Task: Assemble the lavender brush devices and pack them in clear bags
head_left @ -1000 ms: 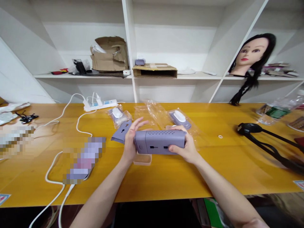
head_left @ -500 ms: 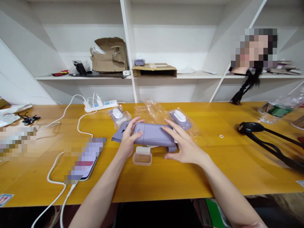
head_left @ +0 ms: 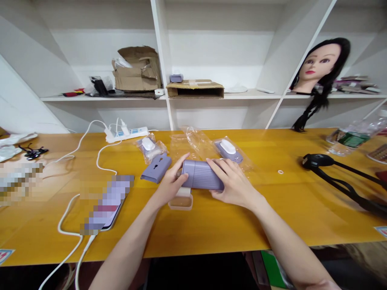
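Head view: looking forward and down at my hands.
Grips: two. My left grip (head_left: pixel 171 183) and my right grip (head_left: pixel 234 187) are closed on the housing, one at each end.
Held item: one ribbed lavender plastic housing (head_left: pixel 201 176), lying lengthwise between my hands, above the tray's back edge.
Loose parts: one flat lavender panel (head_left: pixel 155 169), just beside my left grip; one clear plastic tray (head_left: pixel 180 204), under the housing.
Bagged units: two (head_left: pixel 228 150), in clear plastic.
Surface: one yellow wooden surface (head_left: pixel 211 229), carrying one power strip (head_left: pixel 127 134) with white cables.
Room: white shelf (head_left: pixel 242 96), holding two cardboard boxes (head_left: pixel 195 89) and one mannequin head (head_left: pixel 320 66).
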The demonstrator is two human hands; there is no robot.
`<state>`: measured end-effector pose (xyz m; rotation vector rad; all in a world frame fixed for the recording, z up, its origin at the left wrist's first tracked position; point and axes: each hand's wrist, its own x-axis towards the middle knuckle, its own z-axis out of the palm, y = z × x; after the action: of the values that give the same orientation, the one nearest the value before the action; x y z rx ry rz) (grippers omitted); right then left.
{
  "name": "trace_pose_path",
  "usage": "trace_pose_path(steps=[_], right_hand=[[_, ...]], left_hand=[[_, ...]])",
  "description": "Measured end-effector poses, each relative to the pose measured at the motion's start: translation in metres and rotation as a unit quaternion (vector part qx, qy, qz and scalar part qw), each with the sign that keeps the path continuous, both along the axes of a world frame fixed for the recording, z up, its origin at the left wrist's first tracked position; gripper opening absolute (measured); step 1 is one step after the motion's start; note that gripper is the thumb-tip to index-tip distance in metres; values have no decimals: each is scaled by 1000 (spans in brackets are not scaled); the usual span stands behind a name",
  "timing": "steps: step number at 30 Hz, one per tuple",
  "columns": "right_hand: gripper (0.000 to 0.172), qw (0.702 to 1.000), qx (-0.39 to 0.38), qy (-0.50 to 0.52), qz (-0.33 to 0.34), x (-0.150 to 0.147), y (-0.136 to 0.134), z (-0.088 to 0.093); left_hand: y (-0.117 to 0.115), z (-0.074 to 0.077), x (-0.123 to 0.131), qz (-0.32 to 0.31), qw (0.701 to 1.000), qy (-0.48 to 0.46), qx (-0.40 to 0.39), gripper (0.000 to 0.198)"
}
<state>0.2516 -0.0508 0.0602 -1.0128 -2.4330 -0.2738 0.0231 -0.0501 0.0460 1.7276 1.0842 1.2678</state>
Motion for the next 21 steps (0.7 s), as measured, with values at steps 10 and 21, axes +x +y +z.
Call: trace_pose_path(steps=[10,21], right_hand=[[87,1000,10,13,-2,-1,0,0],[87,999,-11,7,30,-1,0,-1]], left_hand=[[-1,-9,6,27,998,28,39,54],[6,-5,15,-7,962,-216,-169,64]])
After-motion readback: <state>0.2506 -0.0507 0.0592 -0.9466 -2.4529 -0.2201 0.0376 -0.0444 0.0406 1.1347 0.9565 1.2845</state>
